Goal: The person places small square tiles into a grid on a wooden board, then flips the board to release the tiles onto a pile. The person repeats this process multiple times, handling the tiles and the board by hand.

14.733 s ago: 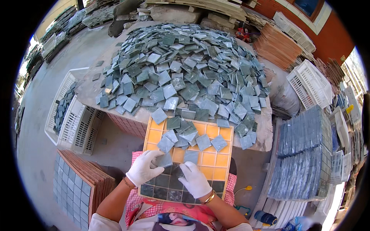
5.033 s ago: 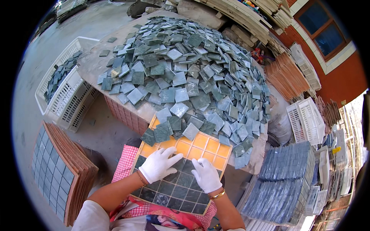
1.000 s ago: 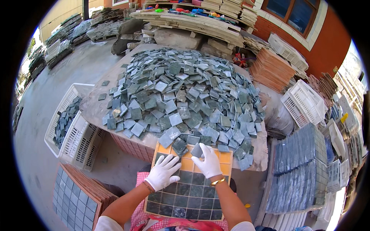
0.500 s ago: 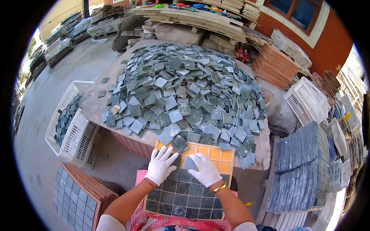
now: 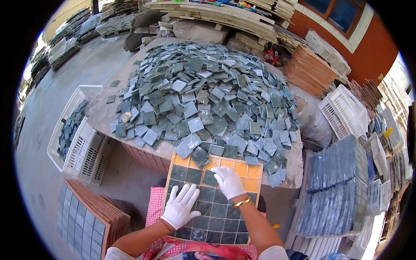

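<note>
Left white-gloved hand (image 5: 180,207) flat, fingers spread, gripping nothing, on dark green square tiles (image 5: 212,216) filling the orange plastic grid tray (image 5: 253,173) on the lap. Right gloved hand (image 5: 228,182) presses a tile flat near the tray's top. Beyond: heap of loose grey-green tiles (image 5: 203,95) on the table.

Orange grid tray (image 5: 255,171) on lap, mostly filled with dark green square tiles (image 5: 216,212); top-right cells empty.
</note>
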A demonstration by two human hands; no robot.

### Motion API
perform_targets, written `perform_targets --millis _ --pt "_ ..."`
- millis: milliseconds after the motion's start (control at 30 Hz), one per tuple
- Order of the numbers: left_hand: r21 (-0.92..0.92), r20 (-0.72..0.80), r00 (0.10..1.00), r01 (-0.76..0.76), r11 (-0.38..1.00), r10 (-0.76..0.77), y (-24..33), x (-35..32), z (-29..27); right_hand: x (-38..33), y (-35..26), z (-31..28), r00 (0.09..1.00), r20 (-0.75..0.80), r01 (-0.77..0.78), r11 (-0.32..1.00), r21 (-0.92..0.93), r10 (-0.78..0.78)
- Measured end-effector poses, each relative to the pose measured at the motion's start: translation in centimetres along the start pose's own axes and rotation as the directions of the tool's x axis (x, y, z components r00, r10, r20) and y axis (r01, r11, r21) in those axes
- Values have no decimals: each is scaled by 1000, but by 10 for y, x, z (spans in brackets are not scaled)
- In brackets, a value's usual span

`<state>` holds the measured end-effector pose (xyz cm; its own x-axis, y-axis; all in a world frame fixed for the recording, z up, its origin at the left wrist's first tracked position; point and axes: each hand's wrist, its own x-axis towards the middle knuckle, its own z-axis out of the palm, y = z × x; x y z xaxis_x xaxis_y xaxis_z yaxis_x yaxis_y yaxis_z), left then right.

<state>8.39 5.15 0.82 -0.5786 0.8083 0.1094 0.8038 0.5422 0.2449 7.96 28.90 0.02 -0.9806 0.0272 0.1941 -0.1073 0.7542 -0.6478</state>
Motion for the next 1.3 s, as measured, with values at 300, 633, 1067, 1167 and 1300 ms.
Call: perform_targets --millis 300,633,1067,1167,1300 --pt "45 -96 995 28 999 -24 -34 27 2 -15 -34 8 993 94 -44 949 -311 76" --pt "-25 -38 999 27 999 -28 -15 30 6 39 -41 4 982 -171 -111 974 -199 77" --pt "-83 -69 996 59 995 -65 -9 13 0 13 0 -53 981 42 -184 979 -88 188" --pt "-102 -105 992 62 993 -73 -5 13 2 -13 3 -58 970 148 -182 980 -82 193" --pt "-71 -103 993 54 996 -61 -4 15 0 -25 11 -41 985 157 -56 992 -112 73"
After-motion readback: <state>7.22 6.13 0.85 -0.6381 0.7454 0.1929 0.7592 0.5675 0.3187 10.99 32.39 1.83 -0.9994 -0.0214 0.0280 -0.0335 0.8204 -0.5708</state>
